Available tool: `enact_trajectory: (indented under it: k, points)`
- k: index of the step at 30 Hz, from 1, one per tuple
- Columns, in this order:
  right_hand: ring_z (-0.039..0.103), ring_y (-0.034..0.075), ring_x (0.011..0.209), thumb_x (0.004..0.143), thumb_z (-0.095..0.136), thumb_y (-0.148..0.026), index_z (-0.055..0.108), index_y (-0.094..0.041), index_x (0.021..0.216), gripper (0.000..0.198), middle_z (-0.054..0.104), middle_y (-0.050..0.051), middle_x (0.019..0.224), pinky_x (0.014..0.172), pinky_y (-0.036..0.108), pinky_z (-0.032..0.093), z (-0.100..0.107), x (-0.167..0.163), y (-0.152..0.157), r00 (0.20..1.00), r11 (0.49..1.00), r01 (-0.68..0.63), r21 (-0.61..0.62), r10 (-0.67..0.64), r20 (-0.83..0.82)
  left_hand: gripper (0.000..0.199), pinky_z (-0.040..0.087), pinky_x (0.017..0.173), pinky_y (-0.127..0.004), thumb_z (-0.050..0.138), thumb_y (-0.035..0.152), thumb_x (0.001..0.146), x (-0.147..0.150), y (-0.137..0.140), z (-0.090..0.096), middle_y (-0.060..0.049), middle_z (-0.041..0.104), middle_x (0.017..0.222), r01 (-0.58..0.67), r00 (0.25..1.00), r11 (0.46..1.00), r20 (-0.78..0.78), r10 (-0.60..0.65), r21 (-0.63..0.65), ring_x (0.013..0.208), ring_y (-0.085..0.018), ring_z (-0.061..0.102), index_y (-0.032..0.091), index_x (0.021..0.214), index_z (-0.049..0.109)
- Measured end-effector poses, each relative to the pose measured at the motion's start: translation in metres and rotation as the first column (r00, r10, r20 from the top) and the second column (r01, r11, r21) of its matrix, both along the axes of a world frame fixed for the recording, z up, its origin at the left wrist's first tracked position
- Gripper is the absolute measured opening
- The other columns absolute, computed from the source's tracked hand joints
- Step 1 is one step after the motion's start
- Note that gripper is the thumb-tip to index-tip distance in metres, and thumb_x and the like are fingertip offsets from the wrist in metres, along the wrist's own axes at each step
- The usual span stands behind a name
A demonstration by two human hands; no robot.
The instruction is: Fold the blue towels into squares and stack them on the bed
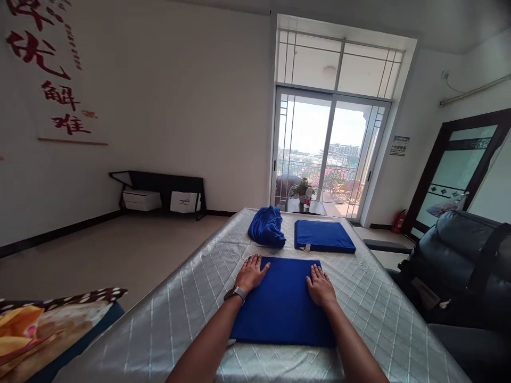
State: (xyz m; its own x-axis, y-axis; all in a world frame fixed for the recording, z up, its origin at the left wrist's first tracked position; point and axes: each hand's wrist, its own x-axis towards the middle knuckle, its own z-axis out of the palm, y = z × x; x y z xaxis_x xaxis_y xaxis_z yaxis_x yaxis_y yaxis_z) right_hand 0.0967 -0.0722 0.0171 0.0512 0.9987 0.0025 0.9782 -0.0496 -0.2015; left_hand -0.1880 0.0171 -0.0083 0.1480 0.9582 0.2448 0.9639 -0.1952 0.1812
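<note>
- Left hand (251, 274) lay palm down over the left edge of a folded blue cloth (285, 314), close to its far corner; fingers relaxed, unclenched, pressing flat rather than grasping.
- Right hand (321, 287) rested likewise over the right edge, near the far right corner; also flat and unclenched, holding nothing up.
- Cloth position: between and under the two hands, spread as a smooth rectangle on a silver quilted cover (171, 314); most of it reached from the hands back toward the wearer.
- Pose: both forearms came in from the bottom of the view, stretched forward and well apart. Fingers pointed away from the body; the left thumb angled inward across the fabric. Dark wristband (240, 292) on the left wrist.
- Count, blue fabric: three lots. One under the hands; one crumpled blue bundle (266, 227) just beyond the left hand; one folded blue stack (325, 235) beyond the right, pale tag at its near edge. Number of layers in the stack could not be told.
- Count, surroundings: one bottle (307, 197) and one potted plant (302, 187) on a small table past the far end; two white containers (163, 201) under a black rack (165, 183); one red fire extinguisher (398, 221) by the door.
</note>
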Motion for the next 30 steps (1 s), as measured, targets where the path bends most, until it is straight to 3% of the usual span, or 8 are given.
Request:
enact_trajectory:
  k: [6, 8, 10, 14, 17, 20, 24, 30]
  points:
    - [0.009, 0.016, 0.154, 0.100, 0.017, -0.042, 0.018, -0.010, 0.159, 0.068, 0.018, 0.007, 0.166, 0.124, 0.035, 0.004, -0.002, 0.000, -0.001, 0.999, 1.000, -0.005, 0.028, 0.006, -0.042, 0.070, 0.020, 0.121, -0.050, 0.021, 0.058, 0.102, 0.009, 0.004, 0.005, -0.016, 0.038, 0.159, 0.078, 0.990, 0.997, -0.115, -0.079, -0.008, 0.151, -0.031, 0.024, 0.013, 0.152, 0.040]
    - [0.010, 0.017, 0.154, 0.100, 0.017, -0.043, 0.019, -0.010, 0.159, 0.068, 0.018, 0.007, 0.166, 0.124, 0.035, 0.005, -0.003, 0.001, -0.001, 0.999, 0.999, -0.002, 0.033, 0.004, -0.054, 0.071, 0.021, 0.121, -0.049, 0.017, 0.059, 0.103, 0.036, -0.002, 0.010, -0.015, 0.040, 0.158, 0.098, 0.991, 0.995, -0.096, -0.094, 0.035, 0.151, -0.031, 0.024, 0.013, 0.152, 0.041]
    - [0.011, 0.018, 0.154, 0.099, 0.017, -0.045, 0.019, -0.010, 0.159, 0.069, 0.018, 0.008, 0.166, 0.124, 0.036, 0.005, -0.003, 0.001, -0.001, 0.998, 0.999, 0.005, 0.036, -0.003, -0.062, 0.071, 0.024, 0.121, -0.048, 0.014, 0.058, 0.103, 0.077, -0.013, 0.012, -0.015, 0.041, 0.157, 0.202, 0.978, 0.977, -0.070, -0.197, 0.065, 0.150, -0.030, 0.026, 0.013, 0.151, 0.042]
    - [0.008, 0.018, 0.154, 0.098, 0.022, -0.037, 0.019, -0.012, 0.160, 0.066, 0.014, 0.005, 0.167, 0.124, 0.036, 0.007, -0.007, 0.006, -0.001, 0.998, 0.998, -0.054, 0.032, 0.055, -0.025, 0.062, 0.029, 0.120, -0.047, 0.015, 0.050, 0.106, 0.157, -0.039, 0.005, -0.012, 0.041, 0.158, 0.501, 0.865, 0.862, -0.073, -0.496, 0.077, 0.148, -0.025, 0.032, 0.019, 0.153, 0.039]
    - [0.006, 0.017, 0.154, 0.096, 0.027, -0.031, 0.016, -0.013, 0.160, 0.067, 0.010, 0.003, 0.168, 0.123, 0.035, 0.008, -0.009, 0.008, -0.001, 0.996, 0.996, -0.087, 0.021, 0.087, 0.004, 0.059, 0.028, 0.120, -0.047, 0.012, 0.044, 0.106, 0.180, -0.050, -0.002, -0.011, 0.042, 0.158, 0.540, 0.841, 0.837, -0.064, -0.537, 0.088, 0.148, -0.024, 0.033, 0.021, 0.155, 0.034]
    - [0.007, 0.017, 0.154, 0.097, 0.023, -0.030, 0.019, -0.013, 0.160, 0.065, 0.013, 0.003, 0.167, 0.123, 0.036, 0.008, -0.009, 0.007, 0.001, 0.998, 0.998, -0.056, 0.022, 0.056, 0.002, 0.063, 0.026, 0.121, -0.048, 0.010, 0.048, 0.106, 0.172, -0.052, -0.006, -0.012, 0.040, 0.158, 0.492, 0.871, 0.868, -0.035, -0.490, 0.071, 0.149, -0.025, 0.031, 0.018, 0.155, 0.035]
    - [0.009, 0.017, 0.154, 0.098, 0.017, -0.037, 0.021, -0.011, 0.159, 0.066, 0.018, 0.005, 0.167, 0.124, 0.037, 0.008, -0.009, 0.004, 0.004, 1.000, 0.999, -0.026, 0.029, 0.026, -0.014, 0.067, 0.023, 0.122, -0.048, 0.012, 0.055, 0.104, 0.139, -0.046, -0.006, -0.011, 0.038, 0.160, 0.445, 0.895, 0.895, -0.015, -0.445, 0.014, 0.150, -0.025, 0.027, 0.019, 0.154, 0.037]
    - [0.010, 0.016, 0.154, 0.099, 0.017, -0.043, 0.019, -0.011, 0.159, 0.068, 0.016, 0.004, 0.167, 0.124, 0.037, 0.008, -0.012, 0.004, 0.007, 1.000, 0.999, -0.002, 0.042, 0.002, -0.007, 0.073, 0.021, 0.123, -0.049, 0.013, 0.061, 0.102, 0.046, -0.030, -0.006, -0.011, 0.034, 0.161, 0.231, 0.973, 0.972, -0.017, -0.232, -0.053, 0.151, -0.026, 0.025, 0.018, 0.156, 0.035]
